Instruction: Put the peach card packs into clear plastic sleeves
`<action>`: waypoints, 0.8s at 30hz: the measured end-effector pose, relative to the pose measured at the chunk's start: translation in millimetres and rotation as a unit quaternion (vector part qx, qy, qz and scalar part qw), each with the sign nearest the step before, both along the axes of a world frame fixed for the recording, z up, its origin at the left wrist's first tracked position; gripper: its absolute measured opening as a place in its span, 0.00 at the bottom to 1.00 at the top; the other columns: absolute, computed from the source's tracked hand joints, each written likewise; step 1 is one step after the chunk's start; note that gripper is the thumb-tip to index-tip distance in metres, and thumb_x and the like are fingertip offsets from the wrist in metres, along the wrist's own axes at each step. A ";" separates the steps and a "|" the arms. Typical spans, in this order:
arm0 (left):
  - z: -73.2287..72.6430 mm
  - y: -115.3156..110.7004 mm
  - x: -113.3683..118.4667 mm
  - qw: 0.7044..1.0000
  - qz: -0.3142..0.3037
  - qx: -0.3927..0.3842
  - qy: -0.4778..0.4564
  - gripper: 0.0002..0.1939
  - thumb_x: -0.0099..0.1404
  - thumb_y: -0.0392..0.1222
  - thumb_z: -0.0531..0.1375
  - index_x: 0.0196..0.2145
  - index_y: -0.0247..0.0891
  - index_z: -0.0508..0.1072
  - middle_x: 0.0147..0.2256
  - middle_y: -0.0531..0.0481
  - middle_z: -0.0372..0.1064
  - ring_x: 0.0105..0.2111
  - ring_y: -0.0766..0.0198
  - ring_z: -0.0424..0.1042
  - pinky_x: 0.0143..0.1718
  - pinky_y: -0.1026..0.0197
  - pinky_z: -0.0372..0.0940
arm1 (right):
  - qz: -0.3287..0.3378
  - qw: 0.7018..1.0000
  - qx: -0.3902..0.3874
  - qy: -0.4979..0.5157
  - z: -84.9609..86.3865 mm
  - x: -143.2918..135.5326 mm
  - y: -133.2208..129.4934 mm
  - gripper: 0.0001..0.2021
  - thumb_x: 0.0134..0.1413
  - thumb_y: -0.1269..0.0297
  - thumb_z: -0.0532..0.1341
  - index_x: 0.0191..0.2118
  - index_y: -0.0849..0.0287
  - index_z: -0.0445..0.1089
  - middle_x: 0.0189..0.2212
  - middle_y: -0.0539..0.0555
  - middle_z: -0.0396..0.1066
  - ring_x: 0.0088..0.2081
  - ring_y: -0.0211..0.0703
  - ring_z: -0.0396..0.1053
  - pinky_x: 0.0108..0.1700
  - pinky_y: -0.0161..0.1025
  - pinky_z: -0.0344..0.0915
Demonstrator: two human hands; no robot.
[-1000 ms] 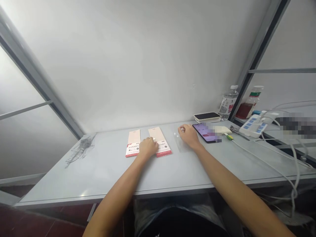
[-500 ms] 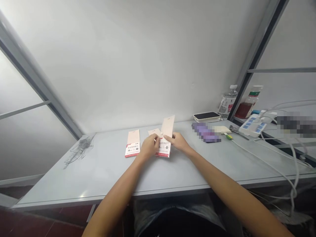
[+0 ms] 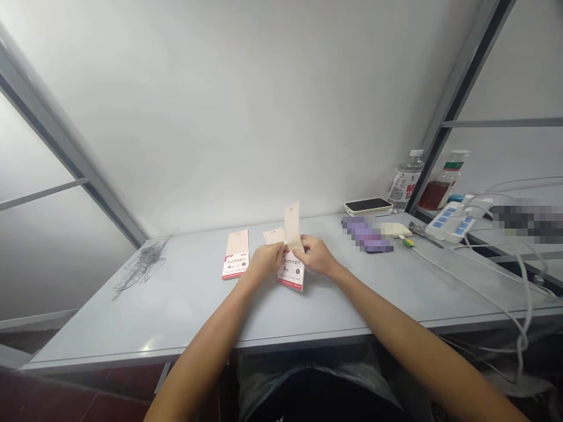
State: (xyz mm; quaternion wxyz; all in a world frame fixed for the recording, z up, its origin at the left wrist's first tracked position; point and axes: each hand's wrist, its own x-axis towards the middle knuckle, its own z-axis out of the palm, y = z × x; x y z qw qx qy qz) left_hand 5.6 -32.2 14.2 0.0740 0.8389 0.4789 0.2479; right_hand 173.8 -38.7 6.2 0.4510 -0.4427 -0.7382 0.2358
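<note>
A pink and white packet (image 3: 291,271) with a red lower edge is held just above the table, its pale upper part standing up. My left hand (image 3: 266,258) pinches the packet's left side near the middle. On the right side, my right hand (image 3: 317,254) grips the same packet between thumb and fingers. Partly hidden behind my left hand lies another packet (image 3: 273,236), with only its pale top showing. Farther left, a similar packet (image 3: 236,255) lies flat on the table.
On the right of the table (image 3: 176,316) are a phone (image 3: 368,206), a purple blurred item (image 3: 367,235), a clear bottle (image 3: 405,183), a power strip (image 3: 451,221) and white cables. Dark scribble-like strands (image 3: 143,265) mark the left side.
The held packet's upper part has tilted left and looks bent, while its lower end has swung slightly down and right. Both hands have shifted slightly, still holding it.
</note>
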 end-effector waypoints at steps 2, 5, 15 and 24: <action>-0.8 -0.3 1.1 0.999 0.019 0.001 0.038 0.14 0.64 0.40 0.45 0.30 0.41 0.69 0.25 0.48 0.69 0.23 0.63 0.65 0.27 0.62 0.54 | 0.005 1.000 0.003 -0.014 0.6 0.6 -0.7 0.10 0.47 0.67 0.54 0.18 0.59 0.65 0.24 0.52 0.66 0.26 0.37 0.63 0.27 0.33 0.58; -4.0 -0.4 3.8 0.995 0.049 0.009 0.091 0.13 0.64 0.39 0.45 0.31 0.40 0.69 0.26 0.47 0.70 0.25 0.61 0.66 0.28 0.61 0.53 | 0.009 0.999 0.011 -0.038 0.7 0.3 -1.7 0.13 0.49 0.67 0.53 0.16 0.59 0.63 0.22 0.51 0.64 0.24 0.36 0.61 0.26 0.33 0.56; -6.0 -6.9 15.2 0.993 0.116 -0.013 -0.007 0.17 0.64 0.41 0.45 0.22 0.39 0.66 0.20 0.47 0.66 0.20 0.62 0.63 0.25 0.61 0.49 | 0.000 0.996 0.058 -0.061 -2.8 -6.0 -3.8 0.19 0.56 0.61 0.48 0.15 0.57 0.55 0.19 0.51 0.59 0.22 0.36 0.57 0.26 0.35 0.54; -7.0 5.6 5.2 0.982 0.122 -0.029 -0.144 0.21 0.64 0.47 0.45 0.18 0.38 0.64 0.18 0.50 0.62 0.19 0.67 0.58 0.22 0.63 0.49 | -0.006 0.996 0.081 -0.023 -4.6 -20.0 -12.2 0.17 0.55 0.61 0.50 0.17 0.57 0.57 0.19 0.51 0.60 0.23 0.36 0.58 0.28 0.35 0.57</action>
